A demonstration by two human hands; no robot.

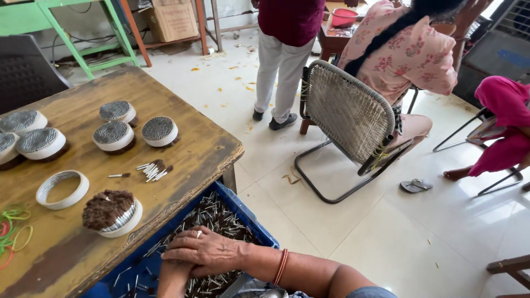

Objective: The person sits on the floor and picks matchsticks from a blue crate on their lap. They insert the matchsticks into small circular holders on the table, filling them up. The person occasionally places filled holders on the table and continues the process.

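My right hand [203, 251] lies palm down, fingers spread, in a blue crate [255, 227] full of small metal-tipped brush pieces [221, 216]. It has a ring and an orange bangle at the wrist. My left hand [172, 277] is under it, mostly hidden, also in the crate. On the wooden table [193, 154] beside the crate stands a white ring [113, 214] packed with brown bristle pieces. Next to that is an empty white ring [62, 189]. A few loose pieces [153, 170] lie further back.
Several filled white rings [160, 131] stand at the table's far left, and coloured rubber bands [12, 227] lie at its left edge. Behind a woven chair [353, 117], a person in a floral top [411, 52] sits and another person [284, 60] stands. A slipper [415, 186] lies on the tiled floor.
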